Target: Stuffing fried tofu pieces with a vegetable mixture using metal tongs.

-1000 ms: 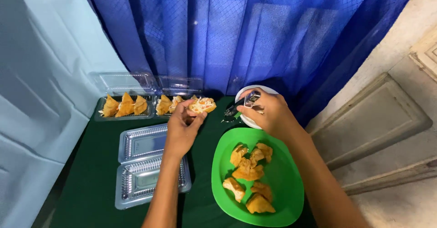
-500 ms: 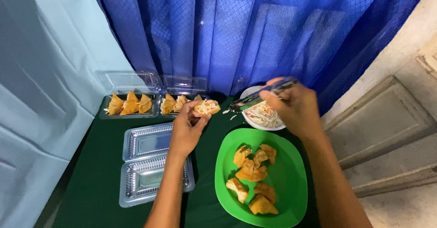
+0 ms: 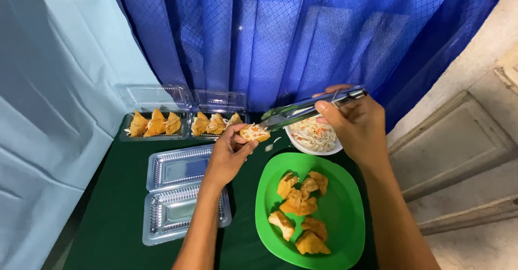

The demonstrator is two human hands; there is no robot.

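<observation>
My left hand [image 3: 227, 156] holds a fried pastry [image 3: 254, 133] with shredded filling showing on top. In my right hand [image 3: 356, 124] is a pair of metal tongs [image 3: 302, 111], whose tips reach down onto that pastry. Behind the tongs stands a white bowl [image 3: 315, 147] of shredded vegetable filling. A green plate [image 3: 345, 210] with several fried pastries [image 3: 300, 202] lies in front of my right arm.
Two clear plastic boxes with filled pastries [image 3: 156, 124] [image 3: 216, 123] stand at the back of the dark green table [image 3: 118, 205]. An open empty clear box [image 3: 178, 192] lies at the left. A blue curtain [image 3: 280, 38] hangs behind; a pale cloth [image 3: 54, 97] is on the left.
My right hand lifted the tongs from the white bowl and swung them left to the pastry in my left hand. The view shifted slightly.
</observation>
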